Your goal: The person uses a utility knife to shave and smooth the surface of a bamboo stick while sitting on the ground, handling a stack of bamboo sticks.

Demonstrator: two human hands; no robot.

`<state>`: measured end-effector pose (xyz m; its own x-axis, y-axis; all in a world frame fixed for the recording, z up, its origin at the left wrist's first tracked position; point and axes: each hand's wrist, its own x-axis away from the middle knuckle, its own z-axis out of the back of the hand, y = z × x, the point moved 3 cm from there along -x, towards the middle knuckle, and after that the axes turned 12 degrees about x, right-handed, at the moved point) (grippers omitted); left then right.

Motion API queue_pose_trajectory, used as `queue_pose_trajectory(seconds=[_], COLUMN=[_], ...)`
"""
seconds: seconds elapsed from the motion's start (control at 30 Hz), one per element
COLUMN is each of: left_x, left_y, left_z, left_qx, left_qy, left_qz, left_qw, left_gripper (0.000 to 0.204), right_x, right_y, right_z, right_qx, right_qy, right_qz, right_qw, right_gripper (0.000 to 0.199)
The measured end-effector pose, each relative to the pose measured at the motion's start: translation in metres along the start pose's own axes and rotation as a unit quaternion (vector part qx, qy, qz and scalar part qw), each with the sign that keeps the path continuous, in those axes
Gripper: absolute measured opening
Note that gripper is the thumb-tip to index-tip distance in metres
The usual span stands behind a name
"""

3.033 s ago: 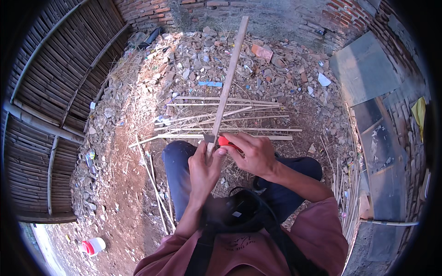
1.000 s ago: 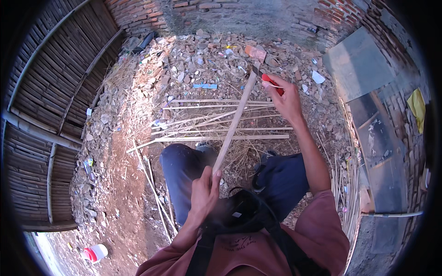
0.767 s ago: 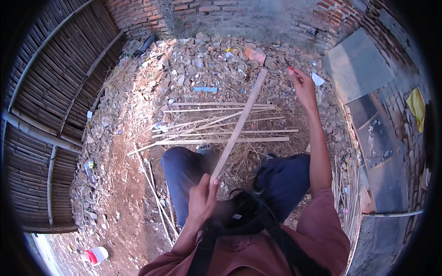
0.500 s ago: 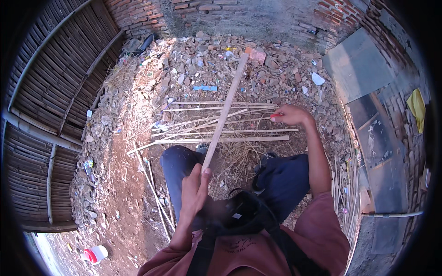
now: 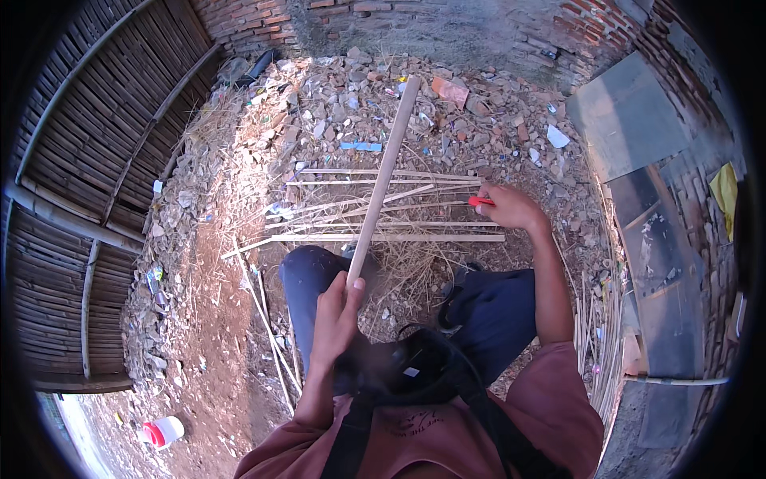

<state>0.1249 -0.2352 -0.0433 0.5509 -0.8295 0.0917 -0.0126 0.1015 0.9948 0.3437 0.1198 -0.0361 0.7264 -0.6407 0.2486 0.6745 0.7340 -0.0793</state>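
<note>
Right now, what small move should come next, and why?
Probably the right hand should bring its red-handled knife toward the long wooden strip: the left hand grips the strip's near end, while the knife is apart from it, off to the right.

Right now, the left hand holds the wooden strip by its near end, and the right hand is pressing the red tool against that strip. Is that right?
Not quite: the right hand holds the red tool off to the right of the wooden strip, with a gap between them, as the head view shows. The left hand does hold the strip by its near end.
</note>
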Motion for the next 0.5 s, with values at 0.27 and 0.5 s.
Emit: queue_pose_trajectory(seconds=[0.27, 0.5], left_x=[-0.002, -0.002], left_y=[-0.004, 0.003], left_z=[0.002, 0.008], left_qx=[0.081, 0.061], left_qy=[-0.036, -0.037], left_qz=[0.037, 0.020], left_qw=[0.995, 0.997], left_gripper=[0.036, 0.029], right_x=[0.019, 0.038], right_y=[-0.069, -0.119], right_z=[0.049, 0.049], right_qx=[-0.232, -0.417], right_qy=[0.114, 0.261], right_qz=[0.054, 0.149], right_qw=[0.965, 0.858], right_gripper=[0.032, 0.028])
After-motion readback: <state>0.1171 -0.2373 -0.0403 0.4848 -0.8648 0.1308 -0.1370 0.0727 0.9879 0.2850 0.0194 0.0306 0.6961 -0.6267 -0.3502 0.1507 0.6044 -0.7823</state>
